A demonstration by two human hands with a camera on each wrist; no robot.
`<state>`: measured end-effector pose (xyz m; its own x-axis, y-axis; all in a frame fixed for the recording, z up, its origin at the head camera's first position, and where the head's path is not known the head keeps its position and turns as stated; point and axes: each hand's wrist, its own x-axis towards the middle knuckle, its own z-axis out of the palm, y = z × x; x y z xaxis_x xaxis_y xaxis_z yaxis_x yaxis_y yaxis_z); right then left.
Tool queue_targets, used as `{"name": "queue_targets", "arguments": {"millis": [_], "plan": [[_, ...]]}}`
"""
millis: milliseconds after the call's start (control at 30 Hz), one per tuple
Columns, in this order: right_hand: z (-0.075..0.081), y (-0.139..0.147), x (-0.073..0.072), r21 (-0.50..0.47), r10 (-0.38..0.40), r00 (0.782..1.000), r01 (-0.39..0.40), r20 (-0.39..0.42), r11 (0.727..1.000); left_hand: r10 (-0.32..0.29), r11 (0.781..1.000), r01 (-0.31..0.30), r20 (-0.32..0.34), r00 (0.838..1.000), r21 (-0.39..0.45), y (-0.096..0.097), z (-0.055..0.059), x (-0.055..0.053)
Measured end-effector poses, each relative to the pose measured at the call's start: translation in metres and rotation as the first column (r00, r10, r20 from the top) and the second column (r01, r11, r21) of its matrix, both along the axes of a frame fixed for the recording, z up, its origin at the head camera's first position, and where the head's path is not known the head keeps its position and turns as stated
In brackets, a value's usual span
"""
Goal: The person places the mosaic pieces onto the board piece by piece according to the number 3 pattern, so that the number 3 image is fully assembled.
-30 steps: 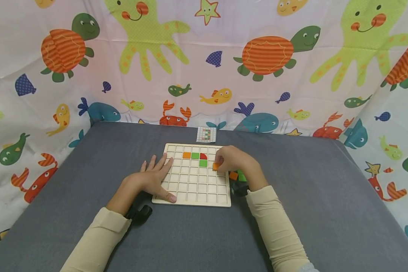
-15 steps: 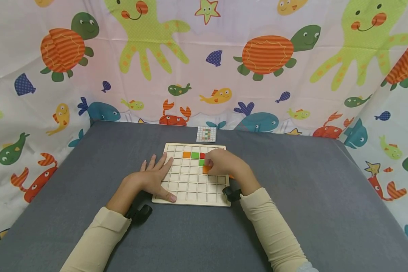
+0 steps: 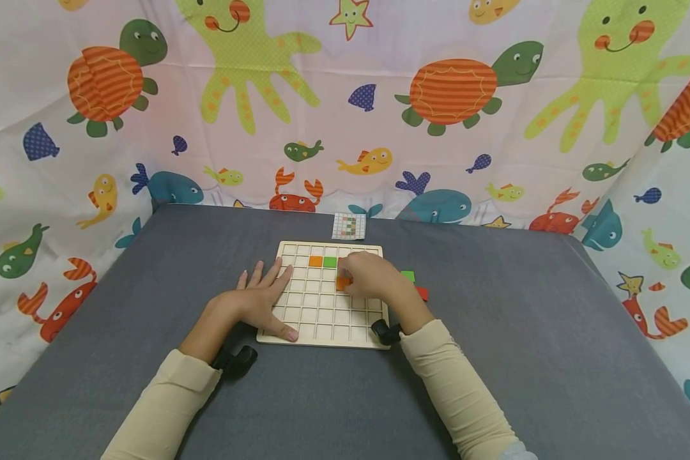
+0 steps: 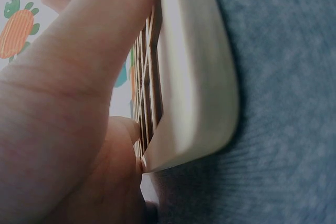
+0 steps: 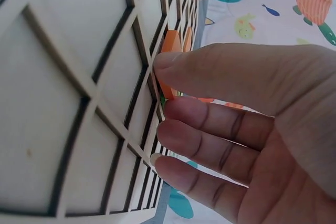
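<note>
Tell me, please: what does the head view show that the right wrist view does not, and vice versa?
Only head: the printed card beyond the grid board, and the beige sleeves.
Only right wrist: the palm side of the right hand and the inner side of its fingers.
Both: that hand, the orange tile it holds, the board and the sea-animal curtain.

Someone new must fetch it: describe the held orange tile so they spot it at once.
On the grey table lies a pale wooden grid board. Near its middle, the right grip holds the orange tile. Unlike the orange neighbour beside the green tile, this one is pinched.
</note>
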<state>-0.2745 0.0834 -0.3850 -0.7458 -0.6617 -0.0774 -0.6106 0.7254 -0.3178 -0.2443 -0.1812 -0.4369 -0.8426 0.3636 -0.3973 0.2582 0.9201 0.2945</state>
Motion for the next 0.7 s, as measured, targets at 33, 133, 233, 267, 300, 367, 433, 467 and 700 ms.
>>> {"name": "queue_targets", "arguments": {"millis": [33, 133, 233, 267, 300, 367, 433, 467, 700], "plan": [[0.0, 0.0001, 0.0001, 0.002, -0.002, 1.0, 0.002, 0.004, 1.0, 0.0, 1.0, 0.0, 0.001, 1.0, -0.002, 0.0, 0.0002, 0.0001], [-0.0005, 0.0004, -0.0008, 0.008, 0.001, 1.0, -0.001, 0.018, 1.0, -0.001, 1.0, 0.001, 0.002, 1.0, -0.006, 0.0001, 0.0009, 0.0005], [-0.0012, 0.0008, -0.0022, 0.007, 0.01, 0.999, -0.01, 0.033, 1.0, -0.001, 1.0, 0.001, 0.003, 1.0, -0.004, 0.0001, 0.002, 0.0009], [-0.0011, 0.001, -0.0025, 0.007, 0.013, 0.999, -0.013, 0.036, 1.0, 0.0, 1.0, 0.0, 0.003, 1.0, -0.001, 0.0002, 0.0025, 0.001], [-0.0012, 0.0012, -0.0027, 0.008, 0.013, 0.999, -0.014, 0.041, 1.0, -0.002, 1.0, 0.002, 0.001, 1.0, 0.005, 0.0002, 0.003, 0.0012], [-0.0007, 0.0015, -0.0025, 0.002, 0.016, 0.999, -0.016, 0.049, 1.0, -0.003, 1.0, 0.003, 0.0, 1.0, 0.01, 0.0004, 0.0043, 0.0018], [-0.0006, 0.0017, -0.0023, -0.005, 0.019, 0.998, -0.019, 0.058, 1.0, -0.005, 1.0, 0.005, -0.001, 1.0, 0.012, 0.0007, 0.005, 0.0022], [-0.0004, 0.0016, -0.0021, -0.008, 0.018, 0.998, -0.018, 0.063, 1.0, -0.006, 1.0, 0.006, -0.001, 1.0, 0.012, 0.0007, 0.0054, 0.0025], [0.0, 0.005, -0.0033, -0.031, 0.036, 0.995, -0.034, 0.089, 0.999, 0.0, 1.0, 0.0, -0.001, 1.0, 0.011, 0.0005, 0.0042, 0.0028]]}}
